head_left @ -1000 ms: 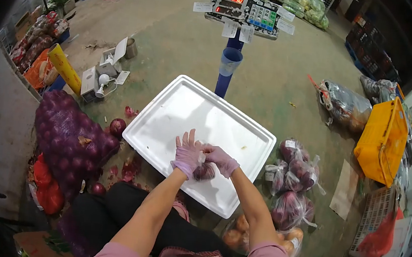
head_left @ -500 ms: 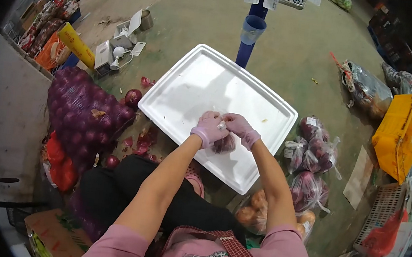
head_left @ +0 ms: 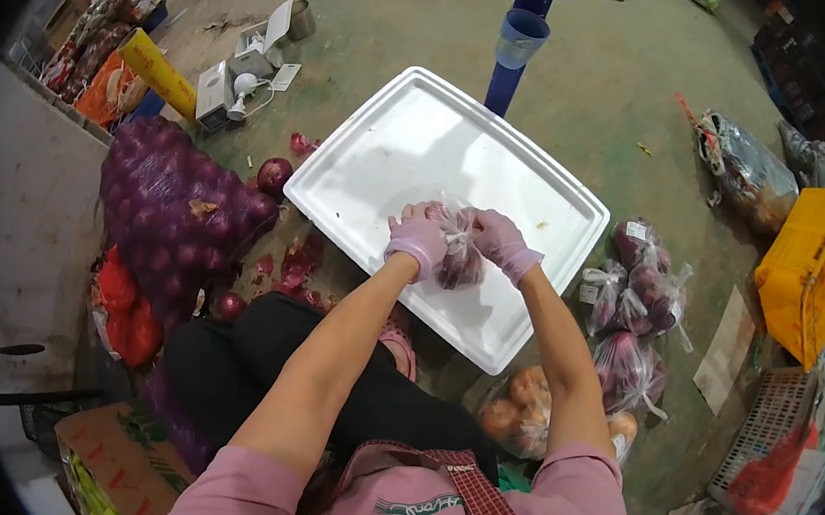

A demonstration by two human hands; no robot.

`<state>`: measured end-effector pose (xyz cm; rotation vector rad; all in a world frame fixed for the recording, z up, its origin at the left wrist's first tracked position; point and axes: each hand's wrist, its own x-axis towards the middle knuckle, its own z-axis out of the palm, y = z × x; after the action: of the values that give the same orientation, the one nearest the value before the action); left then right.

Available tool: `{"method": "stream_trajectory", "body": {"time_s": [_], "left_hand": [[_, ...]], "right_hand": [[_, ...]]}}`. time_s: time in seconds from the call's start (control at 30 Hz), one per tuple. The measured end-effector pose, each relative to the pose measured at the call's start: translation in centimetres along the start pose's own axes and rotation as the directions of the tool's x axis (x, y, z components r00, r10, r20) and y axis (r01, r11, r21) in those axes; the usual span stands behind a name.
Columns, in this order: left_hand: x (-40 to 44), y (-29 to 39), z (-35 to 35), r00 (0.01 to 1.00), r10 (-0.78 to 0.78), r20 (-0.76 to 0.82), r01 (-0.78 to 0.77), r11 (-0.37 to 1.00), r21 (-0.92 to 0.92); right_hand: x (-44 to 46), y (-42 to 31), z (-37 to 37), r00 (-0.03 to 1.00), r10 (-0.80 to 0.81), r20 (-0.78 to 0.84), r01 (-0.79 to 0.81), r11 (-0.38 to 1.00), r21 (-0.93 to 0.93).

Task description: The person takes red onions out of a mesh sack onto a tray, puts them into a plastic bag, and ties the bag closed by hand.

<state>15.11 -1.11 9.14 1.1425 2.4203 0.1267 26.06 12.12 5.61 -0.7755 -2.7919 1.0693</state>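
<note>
A clear plastic bag of red onions rests on the white tray, its gathered top between my hands. My left hand, in a thin pink glove, is closed on the left side of the bag. On the other side, my right hand, gloved alike, has its fingers pinched on the bag near the top. My palms hide part of the plastic, and the fingertips are partly covered.
Left of the tray lies a large mesh sack of red onions, with a loose onion beside it. Bagged red onions and a bag of yellow onions stand at right. Beyond are a yellow crate and a blue post.
My hands have moved apart, from together over the bag's top to either side of it. More of the bag and its loose plastic top now show. The view has shifted slightly.
</note>
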Motion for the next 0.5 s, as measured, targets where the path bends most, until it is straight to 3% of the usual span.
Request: {"method": "stream_trajectory", "body": {"time_s": [0.03,0.17,0.23,0.33,0.37,0.4,0.43,0.5], "left_hand": [[0.2,-0.2,0.5,1.0,-0.006,0.001,0.006,0.997,0.074],[0.2,-0.8,-0.2,0.998,-0.046,0.052,0.044,0.998,0.036],[0.8,-1.0,-1.3,0.962,-0.185,0.2,0.179,0.983,0.049],[-0.9,1.3,-7.2,0.975,-0.133,0.178,0.148,0.987,-0.07],[-0.5,1.8,-7.3,0.988,-0.149,0.042,0.152,0.983,-0.107],[-0.6,2.2,-8.0,0.994,-0.078,-0.073,0.062,0.979,-0.195],[-0.5,3.2,-8.5,0.981,-0.053,-0.186,-0.005,0.955,-0.296],[-0.1,4.5,-8.8,0.922,-0.007,-0.387,-0.195,0.856,-0.479]], "right_hand": [[-0.1,0.1,0.3,1.0,-0.001,0.002,0.001,1.0,0.0],[0.0,0.1,0.4,0.993,0.114,0.031,-0.117,0.988,0.099],[0.2,1.3,-0.6,0.977,0.197,0.079,-0.201,0.978,0.048],[0.4,1.3,-5.5,0.945,0.322,0.054,-0.314,0.85,0.424],[1.3,1.7,-7.1,0.953,0.282,-0.109,-0.195,0.848,0.492],[2.7,2.6,-8.8,0.932,0.238,-0.273,-0.058,0.841,0.537],[4.0,2.9,-11.0,0.877,0.261,-0.404,0.075,0.756,0.65],[4.4,-0.4,-17.3,0.752,0.234,-0.617,0.365,0.631,0.684]]}}
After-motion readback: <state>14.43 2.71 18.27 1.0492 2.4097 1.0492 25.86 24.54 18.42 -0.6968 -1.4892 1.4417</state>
